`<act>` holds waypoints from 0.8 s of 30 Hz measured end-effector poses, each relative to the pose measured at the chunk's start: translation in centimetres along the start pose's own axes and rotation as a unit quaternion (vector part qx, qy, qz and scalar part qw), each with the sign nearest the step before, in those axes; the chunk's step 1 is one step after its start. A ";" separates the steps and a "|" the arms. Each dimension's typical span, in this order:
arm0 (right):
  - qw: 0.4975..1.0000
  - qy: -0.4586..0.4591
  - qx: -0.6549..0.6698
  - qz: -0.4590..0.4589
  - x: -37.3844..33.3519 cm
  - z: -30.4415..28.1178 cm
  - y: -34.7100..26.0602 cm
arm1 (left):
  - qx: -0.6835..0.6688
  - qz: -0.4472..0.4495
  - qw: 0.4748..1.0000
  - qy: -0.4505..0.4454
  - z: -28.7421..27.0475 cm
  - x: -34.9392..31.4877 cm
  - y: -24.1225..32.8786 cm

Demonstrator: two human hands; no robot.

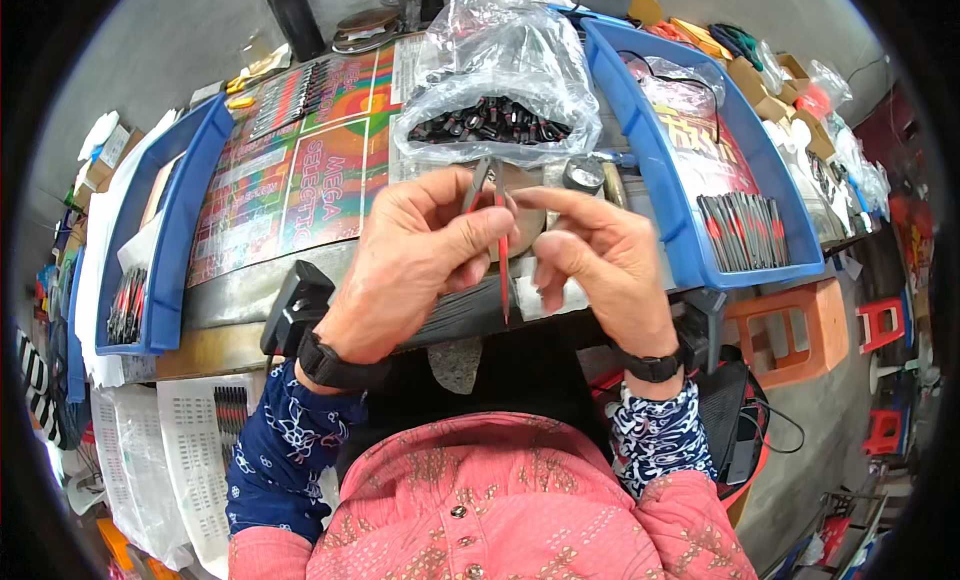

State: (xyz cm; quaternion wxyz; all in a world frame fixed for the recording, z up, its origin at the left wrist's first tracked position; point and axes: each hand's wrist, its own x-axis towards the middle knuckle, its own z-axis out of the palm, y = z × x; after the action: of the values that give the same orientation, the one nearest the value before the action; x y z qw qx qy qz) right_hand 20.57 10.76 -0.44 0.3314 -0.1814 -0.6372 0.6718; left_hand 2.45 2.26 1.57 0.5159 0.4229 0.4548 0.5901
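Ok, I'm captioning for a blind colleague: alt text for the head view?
A person's left hand pinches a slim, pointed red piece at a workbench, the right hand close beside it. Beyond, a clear plastic bag of small dark parts lies between two blue trays.

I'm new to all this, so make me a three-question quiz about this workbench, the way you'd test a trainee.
1. What shows in the mouth of the clear plastic bag?
A) White cups
B) Small dark parts
C) Yellow ribbons

2. True or false: one blue tray stands to the left of the bag and another to its right.

3. Fill in the colour: the left hand pinches a slim piece whose ____ length hangs down between the two hands.

Key
1. B, small dark parts
2. True
3. Red
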 end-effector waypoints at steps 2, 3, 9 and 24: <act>0.987 0.088 -0.130 -0.039 -0.4 -1.5 -0.1 | 0.048 0.020 0.998 0.033 0.4 1.1 0.4; 0.972 0.120 -0.195 -0.056 -0.5 -2.1 -0.1 | 0.053 0.034 0.997 0.046 0.6 1.6 0.6; 0.857 0.173 -0.468 -0.126 0.6 -4.6 0.8 | 0.091 0.109 0.986 0.085 1.7 4.3 0.7; 0.830 0.155 -0.524 -0.110 3.0 -5.6 2.2 | 0.138 0.171 0.973 0.075 3.5 7.8 0.3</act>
State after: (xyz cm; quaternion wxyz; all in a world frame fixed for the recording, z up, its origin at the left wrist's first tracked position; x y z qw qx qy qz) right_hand 21.67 16.93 -2.76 0.3528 -0.3586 -0.8495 0.1591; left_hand 4.91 10.38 2.86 0.3081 0.5162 0.4904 0.6310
